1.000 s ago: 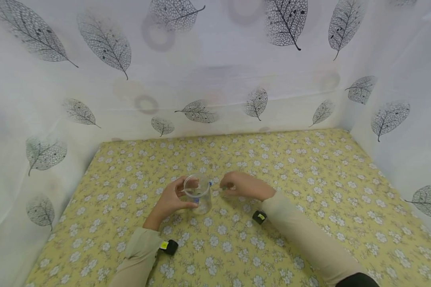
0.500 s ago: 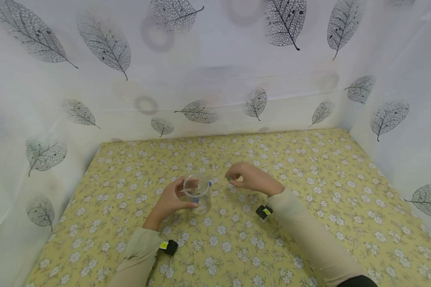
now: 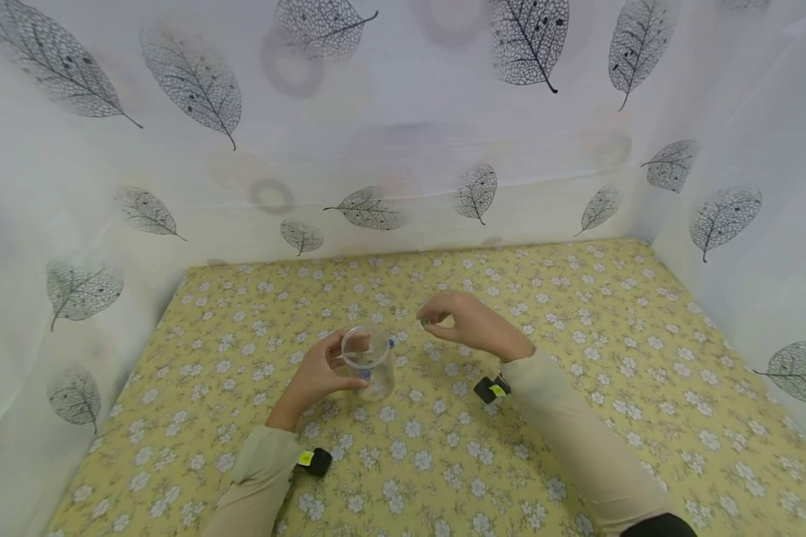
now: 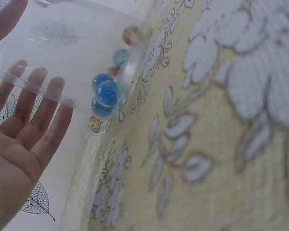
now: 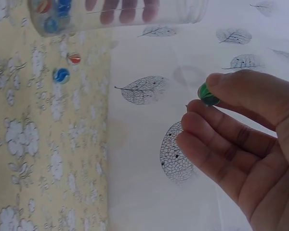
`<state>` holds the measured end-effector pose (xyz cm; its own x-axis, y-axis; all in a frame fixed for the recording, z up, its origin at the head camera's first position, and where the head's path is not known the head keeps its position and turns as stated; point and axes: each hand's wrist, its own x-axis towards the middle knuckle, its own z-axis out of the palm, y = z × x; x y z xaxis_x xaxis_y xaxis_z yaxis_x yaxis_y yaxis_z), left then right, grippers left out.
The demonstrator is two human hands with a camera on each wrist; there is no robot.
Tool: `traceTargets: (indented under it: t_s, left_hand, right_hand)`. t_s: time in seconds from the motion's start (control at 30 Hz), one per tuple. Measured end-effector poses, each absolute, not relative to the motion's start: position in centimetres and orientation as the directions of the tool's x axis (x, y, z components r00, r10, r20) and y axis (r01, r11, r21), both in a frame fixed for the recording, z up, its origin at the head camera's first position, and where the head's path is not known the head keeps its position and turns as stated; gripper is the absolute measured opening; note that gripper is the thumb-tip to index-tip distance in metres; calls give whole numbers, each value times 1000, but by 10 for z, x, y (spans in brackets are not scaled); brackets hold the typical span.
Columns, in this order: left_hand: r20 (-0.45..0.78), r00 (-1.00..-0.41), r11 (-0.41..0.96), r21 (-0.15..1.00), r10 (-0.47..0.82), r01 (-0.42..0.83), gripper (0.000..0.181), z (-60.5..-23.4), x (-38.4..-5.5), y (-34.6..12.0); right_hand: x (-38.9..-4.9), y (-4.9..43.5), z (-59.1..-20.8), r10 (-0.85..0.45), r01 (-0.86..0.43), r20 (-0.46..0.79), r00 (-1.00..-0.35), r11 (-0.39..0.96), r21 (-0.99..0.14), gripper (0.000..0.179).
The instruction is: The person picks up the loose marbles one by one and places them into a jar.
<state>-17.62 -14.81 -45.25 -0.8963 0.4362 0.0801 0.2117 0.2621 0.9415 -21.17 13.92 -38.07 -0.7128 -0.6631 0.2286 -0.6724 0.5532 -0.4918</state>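
Note:
My left hand [image 3: 317,374] holds a clear plastic cup [image 3: 380,382] upright on the cloth, its fingers and thumb curled round the side. Blue marbles [image 4: 107,93] and red-swirled marbles [image 4: 133,35] lie at the bottom of the cup in the left wrist view. To the right of the cup, my right hand [image 3: 472,325] is raised over the cloth. Between thumb and index finger it pinches a green marble [image 5: 208,94], clear in the right wrist view. The other fingers are loosely bent.
Outside the cup, a blue marble [image 5: 61,75] and a red-striped marble [image 5: 74,58] lie on the yellow flowered cloth [image 3: 403,477]. White leaf-print curtains [image 3: 416,149] enclose the back and both sides.
My right hand has lifted away from beside the cup, up and slightly right in the head view, with the green marble pinched. My left hand and the cup stay in place.

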Motion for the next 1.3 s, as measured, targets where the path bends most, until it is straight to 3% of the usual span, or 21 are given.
traceTargets:
  t_s: [0.43,1.3]
  left_hand:
    - [59,-899,266,945,435,191,79,-450,-176,-148]
    - [80,-890,253,944,449,213,77,-451,-176,-149]
  right_hand:
    - [-210,125,-361,-649,-677,271,-711,525,-515,19]
    - [-206,87,-359,-756,-776,304,-579,397,-490,16]
